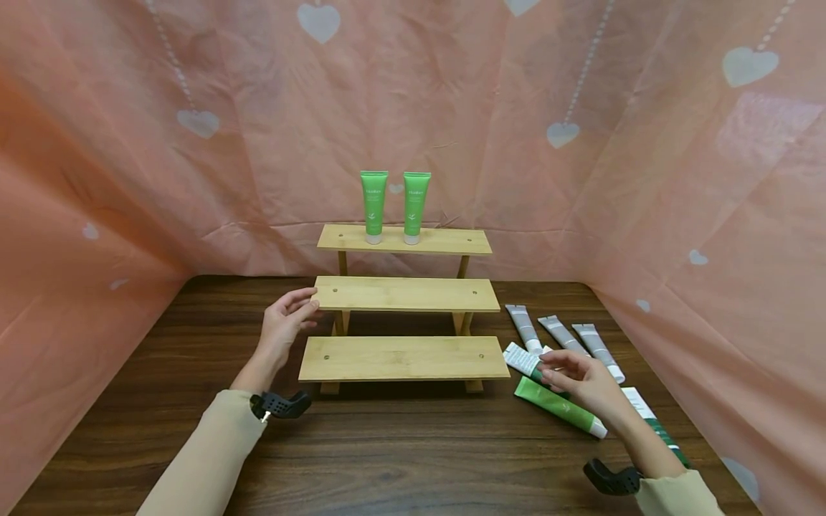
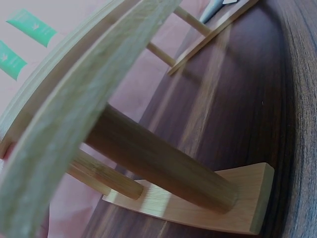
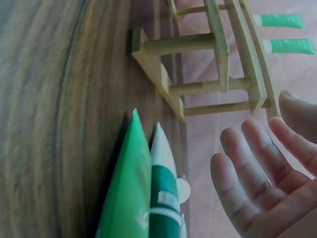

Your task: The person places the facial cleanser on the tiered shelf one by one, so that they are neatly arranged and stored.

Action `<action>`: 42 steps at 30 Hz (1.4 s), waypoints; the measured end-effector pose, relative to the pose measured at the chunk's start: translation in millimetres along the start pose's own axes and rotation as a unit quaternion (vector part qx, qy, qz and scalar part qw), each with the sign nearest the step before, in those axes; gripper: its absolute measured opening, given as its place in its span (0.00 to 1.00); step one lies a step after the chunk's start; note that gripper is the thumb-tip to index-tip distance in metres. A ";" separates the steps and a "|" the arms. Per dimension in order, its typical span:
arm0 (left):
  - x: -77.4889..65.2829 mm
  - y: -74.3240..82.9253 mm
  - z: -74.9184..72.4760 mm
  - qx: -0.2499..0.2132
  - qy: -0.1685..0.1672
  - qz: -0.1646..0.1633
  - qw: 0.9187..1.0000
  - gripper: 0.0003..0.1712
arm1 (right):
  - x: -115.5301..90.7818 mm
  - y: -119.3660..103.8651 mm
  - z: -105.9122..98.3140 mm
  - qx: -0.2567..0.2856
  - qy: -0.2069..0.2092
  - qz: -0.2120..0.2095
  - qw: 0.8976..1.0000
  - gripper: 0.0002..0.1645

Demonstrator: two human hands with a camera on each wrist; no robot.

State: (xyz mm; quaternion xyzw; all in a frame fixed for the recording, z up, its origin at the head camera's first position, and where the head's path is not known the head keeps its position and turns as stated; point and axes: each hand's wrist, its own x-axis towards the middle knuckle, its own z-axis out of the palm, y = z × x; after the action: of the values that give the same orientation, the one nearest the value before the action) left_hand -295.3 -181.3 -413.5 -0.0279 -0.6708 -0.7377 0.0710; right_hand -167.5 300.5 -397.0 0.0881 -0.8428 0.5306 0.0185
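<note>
Two green tubes [image 1: 374, 204] stand on the top board [image 1: 448, 241]; we seem to be choosing another. Our right hand [image 1: 584, 380], fingers loosely bent and empty, is above the lying tubes [image 1: 560, 407], so pinching one appears needed. Our left hand [image 1: 279, 328] touches the middle board [image 1: 406, 294]; gripping, we cannot tell.

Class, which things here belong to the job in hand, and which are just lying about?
Likely in the job:
wooden stand
green tubes
grey tubes
green-and-white tubes

Probably just surroundings:
heart-patterned cloth
black wrist devices
table
</note>
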 end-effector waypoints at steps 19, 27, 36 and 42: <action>1.3 0.3 -2.2 -0.010 -0.007 -0.002 1.000 0.27 | -20.0 20.9 -9.3 -0.141 -0.003 0.005 0.990 0.22; 1.0 1.3 -2.5 0.003 -0.015 0.000 1.000 0.27 | -23.4 26.3 -2.2 -0.303 0.038 -0.061 0.950 0.21; 1.7 0.3 -1.9 -0.009 -0.013 0.005 1.000 0.27 | -21.7 31.3 1.4 -0.368 0.025 -0.072 0.927 0.21; -1.1 5.4 -0.9 -0.012 -0.018 -0.004 1.000 0.27 | -22.6 33.3 3.5 -0.384 0.014 -0.058 0.921 0.21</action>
State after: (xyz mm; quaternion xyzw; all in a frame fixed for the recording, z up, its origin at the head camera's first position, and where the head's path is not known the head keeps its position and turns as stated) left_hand -293.3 -182.6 -408.4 -0.0395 -0.6630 -0.7455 0.0559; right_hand -150.6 314.3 -431.0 0.1156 -0.9751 0.1651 0.0929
